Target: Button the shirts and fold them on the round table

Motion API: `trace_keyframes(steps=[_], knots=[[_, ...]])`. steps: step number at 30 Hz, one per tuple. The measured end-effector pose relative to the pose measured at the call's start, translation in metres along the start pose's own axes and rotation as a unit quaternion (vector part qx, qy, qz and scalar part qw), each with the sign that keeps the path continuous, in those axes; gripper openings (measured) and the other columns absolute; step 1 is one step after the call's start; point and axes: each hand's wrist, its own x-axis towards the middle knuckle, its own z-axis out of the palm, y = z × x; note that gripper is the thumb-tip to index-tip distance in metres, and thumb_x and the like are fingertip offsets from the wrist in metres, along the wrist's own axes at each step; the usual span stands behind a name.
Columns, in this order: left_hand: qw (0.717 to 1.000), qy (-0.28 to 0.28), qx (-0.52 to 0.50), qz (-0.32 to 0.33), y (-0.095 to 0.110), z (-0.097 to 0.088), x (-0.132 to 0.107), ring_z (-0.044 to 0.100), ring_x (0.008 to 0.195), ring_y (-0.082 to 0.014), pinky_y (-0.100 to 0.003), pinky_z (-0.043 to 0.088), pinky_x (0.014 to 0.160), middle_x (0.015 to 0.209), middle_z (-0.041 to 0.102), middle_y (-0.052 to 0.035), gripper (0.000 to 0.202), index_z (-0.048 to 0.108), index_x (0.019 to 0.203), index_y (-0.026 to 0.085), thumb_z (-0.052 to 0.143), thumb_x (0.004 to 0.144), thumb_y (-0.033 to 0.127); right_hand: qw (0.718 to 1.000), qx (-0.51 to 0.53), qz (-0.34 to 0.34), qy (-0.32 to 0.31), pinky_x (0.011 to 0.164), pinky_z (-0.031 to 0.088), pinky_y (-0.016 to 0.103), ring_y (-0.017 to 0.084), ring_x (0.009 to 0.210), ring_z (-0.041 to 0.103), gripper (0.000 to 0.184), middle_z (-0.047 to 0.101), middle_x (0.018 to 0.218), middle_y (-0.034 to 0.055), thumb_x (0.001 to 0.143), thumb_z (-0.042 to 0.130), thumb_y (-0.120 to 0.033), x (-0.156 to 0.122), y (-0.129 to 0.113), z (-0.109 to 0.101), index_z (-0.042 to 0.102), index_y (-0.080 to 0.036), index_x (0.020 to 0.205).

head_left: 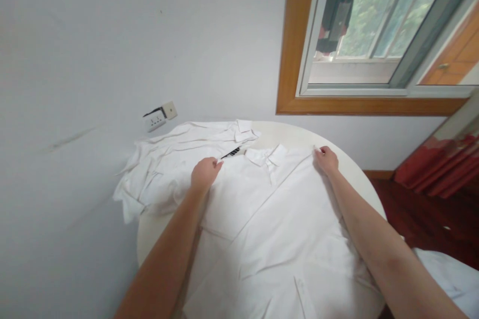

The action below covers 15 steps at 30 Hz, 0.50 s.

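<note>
A white collared shirt (277, 229) lies spread flat on a round white table (359, 174), collar (267, 155) pointing away from me. My left hand (205, 172) pinches the shirt's left shoulder edge with closed fingers. My right hand (326, 158) grips the right shoulder edge the same way. Both arms reach forward over the shirt's body.
A loose pile of other white shirts (175, 164) lies on the table's far left, against the wall. A wall socket (156, 119) sits just above the pile. A wood-framed window (374, 40) is at the upper right. Red fabric (441, 164) and dark floor lie to the right.
</note>
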Motion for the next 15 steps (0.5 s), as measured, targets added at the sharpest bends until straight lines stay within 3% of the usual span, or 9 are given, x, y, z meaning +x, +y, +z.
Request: trace_keyframes(steps=[4, 8, 11, 15], knots=[[0.998, 0.045, -0.013, 0.042, 0.002, 0.001, -0.003, 0.061, 0.091, -0.0207, -0.028, 0.045, 0.078, 0.095, 0.063, -0.0064, 0.021, 0.059, 0.087, 0.021, 0.046, 0.085, 0.038, 0.997, 0.031, -0.068, 0.013, 0.074, 0.041, 0.032, 0.023, 0.087, 0.059, 0.027, 0.067, 0.097, 0.0093, 0.084, 0.044, -0.034, -0.002, -0.003, 0.001, 0.056, -0.020, 0.103], [0.998, -0.014, -0.038, 0.040, 0.003, -0.003, -0.007, 0.062, 0.083, -0.0217, -0.030, 0.046, 0.075, 0.081, 0.063, -0.0043, 0.021, 0.053, 0.097, 0.020, 0.043, 0.085, 0.033, 0.992, 0.030, -0.119, -0.004, 0.078, 0.042, 0.032, 0.023, 0.092, 0.059, 0.036, 0.067, 0.102, 0.0069, 0.075, 0.050, -0.024, -0.005, -0.007, 0.000, 0.053, -0.021, 0.110], [0.995, -0.048, -0.088, 0.021, 0.006, -0.006, -0.011, 0.064, 0.078, -0.0215, -0.031, 0.048, 0.073, 0.082, 0.066, -0.0044, 0.031, 0.048, 0.112, 0.016, 0.041, 0.085, 0.028, 0.986, -0.029, -0.166, -0.004, 0.085, 0.041, 0.035, 0.025, 0.100, 0.056, 0.048, 0.064, 0.109, 0.0096, 0.074, 0.051, -0.021, -0.009, -0.013, -0.005, 0.053, -0.019, 0.122], [0.992, -0.005, -0.118, 0.044, 0.010, -0.008, -0.012, 0.064, 0.098, -0.0212, -0.032, 0.047, 0.090, 0.104, 0.069, -0.0092, 0.041, 0.049, 0.123, 0.014, 0.040, 0.083, 0.017, 0.967, -0.142, -0.208, -0.028, 0.086, 0.040, 0.037, 0.028, 0.101, 0.052, 0.039, 0.062, 0.105, 0.0127, 0.078, 0.046, -0.016, -0.010, -0.026, -0.020, 0.066, -0.019, 0.111]])
